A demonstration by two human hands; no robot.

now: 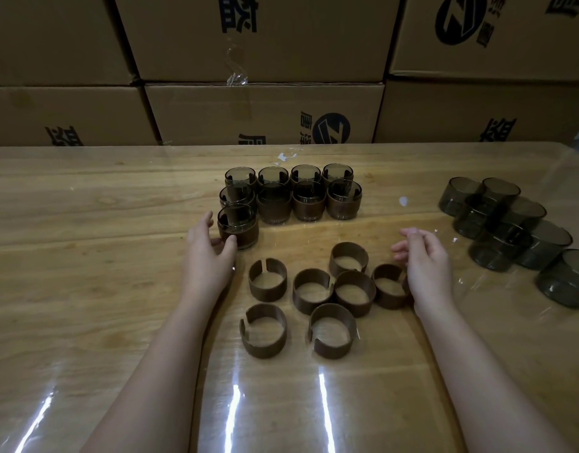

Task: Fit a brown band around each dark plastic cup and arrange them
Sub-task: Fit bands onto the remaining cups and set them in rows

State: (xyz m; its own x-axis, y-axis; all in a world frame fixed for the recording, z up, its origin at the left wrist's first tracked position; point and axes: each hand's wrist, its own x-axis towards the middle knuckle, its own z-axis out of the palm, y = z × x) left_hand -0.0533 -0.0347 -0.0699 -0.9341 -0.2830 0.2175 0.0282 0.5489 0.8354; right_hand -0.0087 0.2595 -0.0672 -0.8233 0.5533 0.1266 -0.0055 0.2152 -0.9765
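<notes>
Several banded dark cups (309, 199) stand in rows at the table's middle back. My left hand (207, 253) grips the nearest banded cup (240, 228) at the front left of that group, thumb on its brown band. Several loose brown bands (267, 280) lie split and open-ended in front of the rows. My right hand (423, 256) hovers over the right end of the bands, fingers loosely curled, holding nothing. Several bare dark cups (500, 220) lie upside down in a cluster at the right.
The wooden table (85, 289) is covered by a glossy clear sheet. Stacked cardboard boxes (265, 116) form a wall along its far edge. The bare cups reach the right edge of view.
</notes>
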